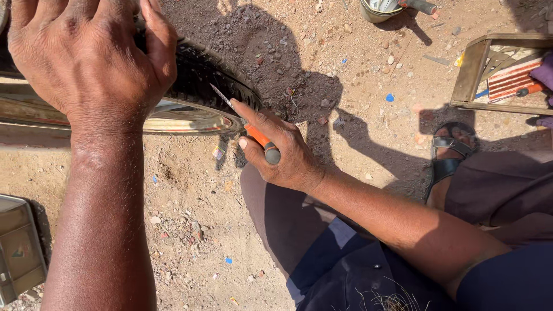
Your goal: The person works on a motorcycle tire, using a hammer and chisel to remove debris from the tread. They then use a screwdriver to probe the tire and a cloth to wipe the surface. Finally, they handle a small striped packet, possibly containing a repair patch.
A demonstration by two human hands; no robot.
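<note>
Orange-handled screwdriver (253, 133) clamped in right hand (285, 152) grip, tip at tyre (213, 78); left hand (86, 55) flat on tyre.

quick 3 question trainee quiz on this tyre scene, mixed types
1. True or false: the left hand presses on the tyre.
2. The right hand grips a: A hammer, B screwdriver, C brush.
3. Fill in: the tool's handle is ___ with a grey end.

Key: 1 true. 2 B, its metal tip at the edge between tyre and shiny rim. 3 orange.
</note>
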